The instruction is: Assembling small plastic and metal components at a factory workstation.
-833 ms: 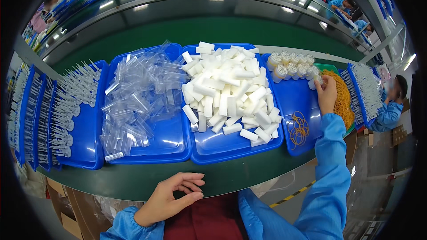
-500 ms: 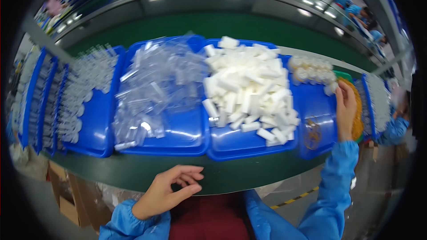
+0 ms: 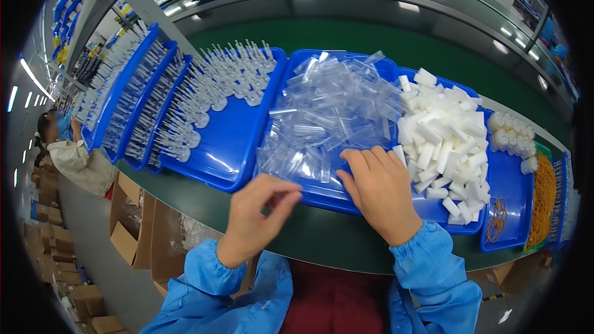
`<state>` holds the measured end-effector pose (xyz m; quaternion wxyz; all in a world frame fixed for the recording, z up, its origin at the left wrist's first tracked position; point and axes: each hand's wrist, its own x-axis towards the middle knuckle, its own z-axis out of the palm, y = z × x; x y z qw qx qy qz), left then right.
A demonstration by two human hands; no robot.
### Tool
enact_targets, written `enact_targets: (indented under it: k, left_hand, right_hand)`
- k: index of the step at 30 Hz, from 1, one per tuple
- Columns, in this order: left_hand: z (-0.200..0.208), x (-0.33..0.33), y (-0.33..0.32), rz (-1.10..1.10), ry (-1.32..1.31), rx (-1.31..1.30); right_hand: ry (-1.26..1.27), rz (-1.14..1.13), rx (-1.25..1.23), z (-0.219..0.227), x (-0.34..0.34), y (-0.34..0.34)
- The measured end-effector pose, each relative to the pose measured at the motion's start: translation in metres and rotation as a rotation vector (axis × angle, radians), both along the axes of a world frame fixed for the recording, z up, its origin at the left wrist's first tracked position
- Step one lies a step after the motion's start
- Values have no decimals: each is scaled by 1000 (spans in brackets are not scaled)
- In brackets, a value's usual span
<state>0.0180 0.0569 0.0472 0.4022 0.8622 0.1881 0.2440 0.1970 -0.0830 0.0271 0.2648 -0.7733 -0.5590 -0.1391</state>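
My left hand (image 3: 260,215) hovers over the front edge of the green table, thumb and fingertips brought together. Whatever lies between those fingertips, if anything, is too small to make out. My right hand (image 3: 382,193) is over the front right part of a blue tray (image 3: 328,196), its thumb apart from its bent fingers and no object visible between them. Clear plastic tubes (image 3: 337,108) are heaped in that tray, close to the fingertips. Just right of this hand, short white foam cylinders (image 3: 448,139) fill another blue tray.
At left, blue trays (image 3: 232,164) hold upright clear stemmed pieces (image 3: 229,80), some stacked. On the right, a tray holds bundled whitish rolls (image 3: 512,133) and a few rubber bands (image 3: 496,219); a green tray holds many more bands (image 3: 542,201). Cardboard boxes (image 3: 133,222) stand below.
My right hand has left the whitish rolls at the right and come to the tube tray. My left hand's fingers have drawn into a pinch. The view has turned left.
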Motion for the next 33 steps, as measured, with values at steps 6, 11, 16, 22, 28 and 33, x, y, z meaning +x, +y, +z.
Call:
enact_targets:
  k: [6, 11, 16, 22, 28, 33]
  left_hand:
    - [4, -13, 76, 139, 56, 430]
    - [6, 21, 130, -9, 87, 846]
    - [4, 69, 160, -83, 130, 1020]
    - [-4, 61, 160, -44, 193, 988]
    - [21, 13, 136, -71, 352, 685]
    - [14, 1, 143, -95, 289, 312]
  right_hand:
    - [27, 7, -167, 1, -6, -19]
    - [14, -179, 34, 16, 11, -39]
    - [110, -368, 170, 27, 28, -62]
    - [11, -302, 83, 15, 29, -74]
    - [-36, -266, -77, -1, 27, -54]
    - [4, -232, -173, 10, 19, -54]
